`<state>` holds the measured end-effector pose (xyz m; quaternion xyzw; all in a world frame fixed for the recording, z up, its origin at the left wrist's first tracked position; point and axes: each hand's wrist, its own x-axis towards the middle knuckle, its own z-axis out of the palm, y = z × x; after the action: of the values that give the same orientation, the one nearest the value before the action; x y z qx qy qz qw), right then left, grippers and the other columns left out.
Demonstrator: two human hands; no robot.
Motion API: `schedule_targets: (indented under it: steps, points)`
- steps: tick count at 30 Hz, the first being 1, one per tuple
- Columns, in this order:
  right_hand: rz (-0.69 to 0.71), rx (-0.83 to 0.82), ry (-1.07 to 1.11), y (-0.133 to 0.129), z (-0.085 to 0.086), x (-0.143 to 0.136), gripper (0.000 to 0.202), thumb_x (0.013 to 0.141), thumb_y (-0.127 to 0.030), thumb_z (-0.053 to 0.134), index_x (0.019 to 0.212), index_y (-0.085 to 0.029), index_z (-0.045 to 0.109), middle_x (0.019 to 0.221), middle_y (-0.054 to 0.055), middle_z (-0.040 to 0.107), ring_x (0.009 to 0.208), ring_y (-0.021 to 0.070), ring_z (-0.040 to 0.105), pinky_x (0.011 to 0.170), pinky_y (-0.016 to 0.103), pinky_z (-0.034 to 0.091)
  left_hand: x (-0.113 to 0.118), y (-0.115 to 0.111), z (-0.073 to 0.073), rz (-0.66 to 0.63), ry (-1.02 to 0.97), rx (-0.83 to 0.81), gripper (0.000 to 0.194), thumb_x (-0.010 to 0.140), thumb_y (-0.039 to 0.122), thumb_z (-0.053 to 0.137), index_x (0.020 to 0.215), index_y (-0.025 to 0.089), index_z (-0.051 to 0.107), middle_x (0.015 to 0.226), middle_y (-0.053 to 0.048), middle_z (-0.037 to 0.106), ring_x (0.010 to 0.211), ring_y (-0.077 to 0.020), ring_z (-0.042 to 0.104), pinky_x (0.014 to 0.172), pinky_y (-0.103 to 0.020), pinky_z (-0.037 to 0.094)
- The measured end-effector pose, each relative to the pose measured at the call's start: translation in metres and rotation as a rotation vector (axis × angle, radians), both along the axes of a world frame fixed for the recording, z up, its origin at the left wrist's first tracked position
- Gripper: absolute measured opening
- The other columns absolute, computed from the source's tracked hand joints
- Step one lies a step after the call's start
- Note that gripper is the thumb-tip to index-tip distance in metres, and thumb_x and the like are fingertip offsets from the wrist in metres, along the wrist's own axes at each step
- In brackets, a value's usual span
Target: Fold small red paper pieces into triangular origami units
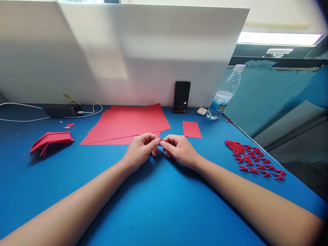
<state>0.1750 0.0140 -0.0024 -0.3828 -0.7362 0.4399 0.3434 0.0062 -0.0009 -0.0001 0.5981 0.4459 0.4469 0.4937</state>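
Observation:
Just above the blue table, my left hand (142,147) and my right hand (180,149) meet, pinching a small red piece of folded paper (160,139) between thumbs and fingers. Most of the piece is hidden by the fingertips. Behind the hands lies a stack of large red paper sheets (130,121). A small red paper rectangle (192,129) rests beyond my right hand. Over on the right, several folded red paper triangles (253,163) lie in rows beside a fanned group of nested pieces (235,147).
At left sit a bundle of folded red paper strips (52,140), red scraps (69,126) and a black power box (62,110) with white cables. A phone (181,97) leans on the white board (153,58), near an earbud case (202,111) and a water bottle (223,95).

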Motion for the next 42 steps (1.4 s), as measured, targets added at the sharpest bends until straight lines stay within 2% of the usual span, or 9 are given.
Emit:
schedule_targets:
  steps: [8,15,19,24,29,32,36,39,42]
  points:
    - [-0.02,-0.05,0.068,0.001,-0.001,0.001,0.025,0.088,-0.038,0.051,0.076,-0.016,0.054,0.053,-0.003,0.052,0.047,0.0094,0.048,0.049,0.022,0.037,-0.001,0.002,-0.004,0.042,-0.15,-0.075,0.019,0.075,0.03,0.067,0.084,0.014,0.06,0.063,0.0,0.062,0.051,-0.0097,0.053,0.052,-0.023,0.042]
    - [-0.003,-0.086,0.126,0.002,-0.003,0.0,0.02,0.087,-0.035,0.052,0.088,-0.016,0.058,0.058,-0.003,0.054,0.048,0.0094,0.049,0.046,0.021,0.036,0.002,0.0,0.004,0.052,-0.086,-0.096,0.022,0.07,0.03,0.07,0.081,0.012,0.063,0.06,0.0,0.061,0.049,-0.0096,0.053,0.051,-0.024,0.043]
    - [-0.016,-0.115,0.135,0.003,-0.002,-0.001,0.023,0.087,-0.038,0.052,0.084,-0.016,0.057,0.055,-0.002,0.053,0.048,0.0101,0.05,0.046,0.022,0.037,0.002,0.0,0.002,0.102,-0.061,-0.072,0.022,0.07,0.031,0.07,0.079,0.013,0.062,0.058,0.001,0.061,0.048,-0.0103,0.053,0.05,-0.023,0.043]
    - [-0.039,-0.163,0.096,0.003,0.0,-0.002,0.025,0.086,-0.039,0.052,0.077,-0.015,0.055,0.052,-0.002,0.054,0.046,0.0099,0.049,0.046,0.021,0.039,0.003,-0.001,-0.004,0.131,0.103,0.065,0.02,0.075,0.034,0.064,0.077,0.014,0.061,0.066,-0.002,0.064,0.052,-0.0121,0.056,0.049,-0.023,0.045]
    - [-0.031,-0.157,0.082,0.004,-0.003,-0.001,0.026,0.087,-0.039,0.051,0.078,-0.016,0.056,0.054,-0.002,0.055,0.046,0.0096,0.049,0.046,0.021,0.039,0.004,-0.008,-0.006,0.237,0.417,0.4,0.014,0.079,0.029,0.059,0.071,0.018,0.062,0.066,-0.003,0.063,0.059,-0.0139,0.057,0.056,-0.024,0.043]
    - [-0.023,-0.16,0.107,0.004,-0.005,-0.001,0.026,0.086,-0.04,0.051,0.078,-0.016,0.055,0.055,-0.002,0.054,0.047,0.0101,0.05,0.046,0.021,0.039,0.005,-0.012,-0.004,0.195,0.487,0.495,0.013,0.081,0.028,0.056,0.077,0.019,0.064,0.072,-0.004,0.064,0.06,-0.0135,0.057,0.057,-0.024,0.044]
    - [-0.028,-0.126,0.091,0.003,-0.004,-0.002,0.024,0.086,-0.04,0.053,0.082,-0.016,0.057,0.057,-0.002,0.055,0.049,0.0105,0.051,0.047,0.022,0.038,0.003,-0.009,-0.001,0.062,0.314,0.262,0.023,0.084,0.038,0.053,0.08,0.017,0.063,0.068,-0.003,0.065,0.055,-0.0132,0.06,0.053,-0.024,0.047]
    - [-0.031,-0.075,0.07,0.002,-0.003,-0.002,0.022,0.087,-0.037,0.052,0.084,-0.016,0.058,0.058,-0.002,0.055,0.049,0.0105,0.051,0.048,0.022,0.038,0.0,-0.003,-0.001,-0.038,0.097,0.046,0.025,0.078,0.04,0.062,0.084,0.015,0.059,0.07,-0.004,0.066,0.056,-0.015,0.063,0.052,-0.026,0.051]
    - [-0.037,-0.023,0.06,0.002,-0.004,-0.002,0.02,0.088,-0.035,0.051,0.085,-0.017,0.058,0.059,-0.002,0.055,0.049,0.0104,0.051,0.049,0.023,0.038,-0.003,0.003,0.0,-0.091,-0.007,-0.056,0.03,0.075,0.038,0.068,0.091,0.014,0.059,0.075,-0.005,0.067,0.06,-0.0154,0.064,0.054,-0.027,0.053]
